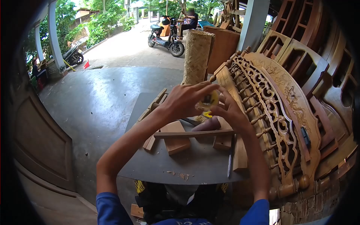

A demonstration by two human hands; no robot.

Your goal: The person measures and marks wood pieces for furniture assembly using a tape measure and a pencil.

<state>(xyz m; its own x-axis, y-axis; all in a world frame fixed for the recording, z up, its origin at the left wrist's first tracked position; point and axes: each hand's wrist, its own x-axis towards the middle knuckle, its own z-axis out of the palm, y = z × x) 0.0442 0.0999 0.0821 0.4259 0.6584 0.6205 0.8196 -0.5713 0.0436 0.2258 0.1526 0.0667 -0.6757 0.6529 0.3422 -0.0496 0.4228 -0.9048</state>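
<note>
Both hands meet above the grey table, around a small round clear and yellowish object. My left hand has its fingers wrapped over the object's left and top. On its right side, my right hand grips it with thumb and fingers. A small bright yellow piece shows just below. Beneath the hands, a thin wooden strip lies across wooden blocks, with a dark rounded tool behind it.
A pointed metal tool lies at the table's right, and wood shavings near its front edge. Carved wooden panels lean on the right. A woven roll stands behind. A person is by a scooter outside.
</note>
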